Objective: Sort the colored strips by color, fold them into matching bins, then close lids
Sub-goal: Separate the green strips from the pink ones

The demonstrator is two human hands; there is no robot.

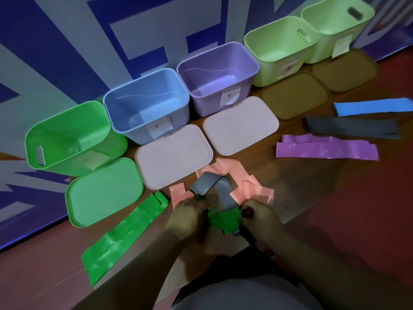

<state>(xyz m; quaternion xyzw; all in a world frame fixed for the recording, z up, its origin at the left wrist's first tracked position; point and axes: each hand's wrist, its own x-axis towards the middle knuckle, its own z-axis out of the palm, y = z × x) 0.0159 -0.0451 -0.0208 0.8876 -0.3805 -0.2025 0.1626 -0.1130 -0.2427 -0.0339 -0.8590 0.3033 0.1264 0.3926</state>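
Observation:
Both hands work a tangle of strips on the floor in front of me. My left hand (190, 217) and my right hand (260, 220) each pinch an end of a crumpled green strip (223, 221). A grey strip (214, 186) loops up behind it, over several pink strips (252, 191). A long green strip pile (125, 231) lies flat to the left. Sorted piles lie at the right: purple strips (326, 149), dark grey strips (350, 127), blue strips (373, 108).
Open bins line the wall: green bin (55, 135), blue bin (125, 97), purple bin (223, 50), two pale green bins (279, 25). Lids lie in front of them: green lid (102, 191), two pale pink lids (174, 155), two brown lids (295, 97).

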